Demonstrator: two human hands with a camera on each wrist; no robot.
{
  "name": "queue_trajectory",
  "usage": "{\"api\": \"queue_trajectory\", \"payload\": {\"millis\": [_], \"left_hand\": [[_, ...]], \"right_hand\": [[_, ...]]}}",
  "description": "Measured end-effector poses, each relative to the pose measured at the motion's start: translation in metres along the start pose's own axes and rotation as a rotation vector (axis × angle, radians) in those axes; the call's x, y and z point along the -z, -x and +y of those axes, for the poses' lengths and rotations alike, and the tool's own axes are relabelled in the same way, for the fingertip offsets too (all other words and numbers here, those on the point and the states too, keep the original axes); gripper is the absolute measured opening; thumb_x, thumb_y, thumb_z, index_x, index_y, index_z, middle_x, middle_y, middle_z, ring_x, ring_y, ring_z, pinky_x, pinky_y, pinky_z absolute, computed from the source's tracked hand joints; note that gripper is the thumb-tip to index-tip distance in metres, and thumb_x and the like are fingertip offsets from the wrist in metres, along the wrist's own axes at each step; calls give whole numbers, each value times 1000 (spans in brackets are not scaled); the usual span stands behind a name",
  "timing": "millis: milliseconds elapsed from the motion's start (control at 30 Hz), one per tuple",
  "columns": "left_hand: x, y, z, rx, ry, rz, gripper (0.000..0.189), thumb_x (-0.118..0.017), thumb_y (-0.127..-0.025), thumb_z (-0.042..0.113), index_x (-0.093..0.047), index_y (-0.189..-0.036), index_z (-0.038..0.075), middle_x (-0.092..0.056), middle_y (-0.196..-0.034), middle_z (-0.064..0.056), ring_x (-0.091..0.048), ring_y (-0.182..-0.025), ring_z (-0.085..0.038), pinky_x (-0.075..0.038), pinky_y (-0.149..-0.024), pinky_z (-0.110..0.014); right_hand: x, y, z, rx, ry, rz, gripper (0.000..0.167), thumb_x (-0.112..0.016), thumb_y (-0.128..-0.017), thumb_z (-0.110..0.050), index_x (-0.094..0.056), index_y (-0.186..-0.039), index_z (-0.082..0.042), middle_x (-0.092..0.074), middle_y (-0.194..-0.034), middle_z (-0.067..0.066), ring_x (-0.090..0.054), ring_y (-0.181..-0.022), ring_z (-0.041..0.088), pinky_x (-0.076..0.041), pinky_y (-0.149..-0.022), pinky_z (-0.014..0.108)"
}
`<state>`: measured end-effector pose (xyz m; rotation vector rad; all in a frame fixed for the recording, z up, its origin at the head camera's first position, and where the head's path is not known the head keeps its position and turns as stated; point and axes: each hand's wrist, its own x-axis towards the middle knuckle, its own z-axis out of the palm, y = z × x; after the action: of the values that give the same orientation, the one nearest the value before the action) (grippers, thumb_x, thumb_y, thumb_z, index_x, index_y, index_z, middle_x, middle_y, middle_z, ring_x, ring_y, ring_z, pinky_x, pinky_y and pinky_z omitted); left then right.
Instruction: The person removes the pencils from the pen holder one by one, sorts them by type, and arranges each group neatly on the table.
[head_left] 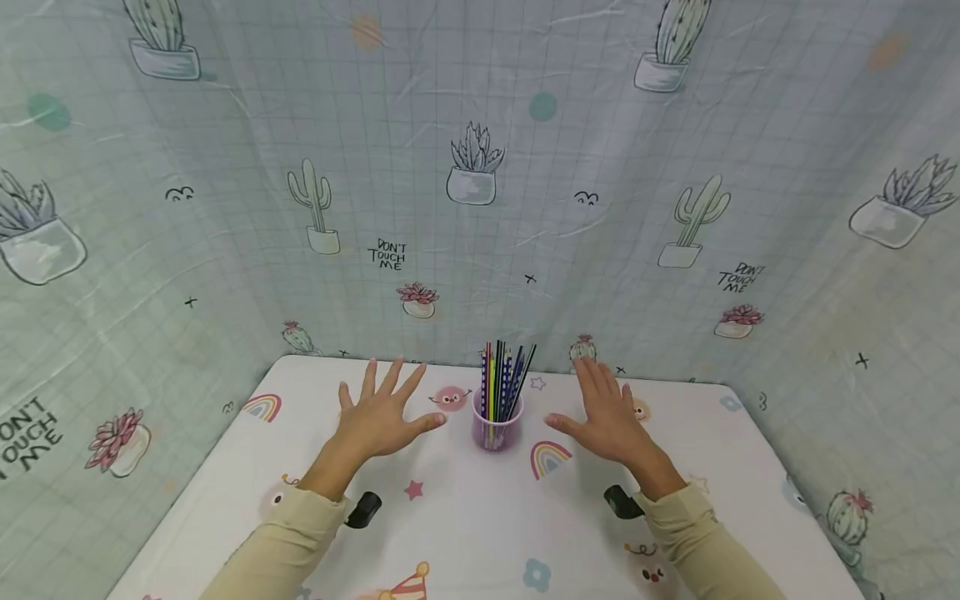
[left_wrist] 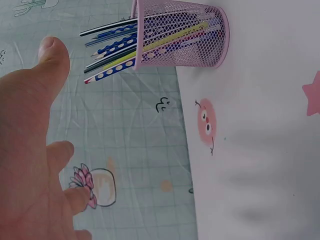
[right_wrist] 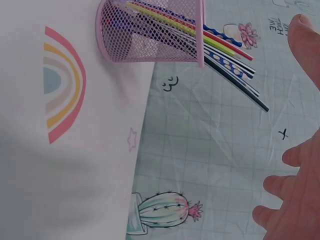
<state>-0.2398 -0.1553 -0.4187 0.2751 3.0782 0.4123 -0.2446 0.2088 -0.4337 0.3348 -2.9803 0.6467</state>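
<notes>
A pink mesh pencil cup (head_left: pixel 497 432) stands upright toward the back of the white table, between my two hands. Several pencils (head_left: pixel 504 379) lean in it, some blue with white dots, others dark, yellow or red. My left hand (head_left: pixel 380 421) hovers left of the cup with fingers spread and holds nothing. To the cup's right, my right hand (head_left: pixel 609 417) is held out, fingers straight and thumb toward the cup, also holding nothing. Both wrist views show the mesh cup (left_wrist: pixel 182 37) apart from the fingers, with the pencils (right_wrist: pixel 230 55) sticking out of its rim.
The white tabletop (head_left: pixel 472 533) carries printed rainbows, stars and faces. Behind it and at both sides hangs a grey-green cloth (head_left: pixel 360 125) printed with cacti. A small dark device (head_left: pixel 363 510) sits at my left wrist and another dark device (head_left: pixel 624 502) at my right.
</notes>
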Motion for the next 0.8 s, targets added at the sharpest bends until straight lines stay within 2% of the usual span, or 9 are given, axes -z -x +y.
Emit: {"api": "queue_trajectory", "payload": {"millis": [300, 467, 800], "left_hand": [[1, -3, 5, 6, 13, -11, 97, -52, -89, 83, -22, -167, 34, -11, -177, -10, 5, -161, -50, 2, -116, -87], [-1, -4, 7, 7, 28, -11, 97, -53, -89, 81, -24, -167, 31, -13, -177, -13, 4, -161, -52, 3, -116, -88], [-7, -7, 12, 12, 38, -16, 97, -53, -90, 81, -23, -167, 31, -12, -177, -13, 3, -160, -53, 2, -118, -86]], "right_hand": [[-3, -3, 1, 10, -4, 10, 107, -69, -93, -60, -12, -168, -8, -11, -175, 21, -7, -161, 49, -5, -121, 82], [-5, -3, 2, -1, -7, -16, 110, -67, -92, -64, -11, -168, -8, -9, -176, 20, -6, -162, 47, -5, -121, 82], [-15, -5, 6, -21, -10, -38, 110, -70, -91, -61, -12, -168, -8, -11, -175, 20, -8, -161, 48, -7, -120, 83]]}}
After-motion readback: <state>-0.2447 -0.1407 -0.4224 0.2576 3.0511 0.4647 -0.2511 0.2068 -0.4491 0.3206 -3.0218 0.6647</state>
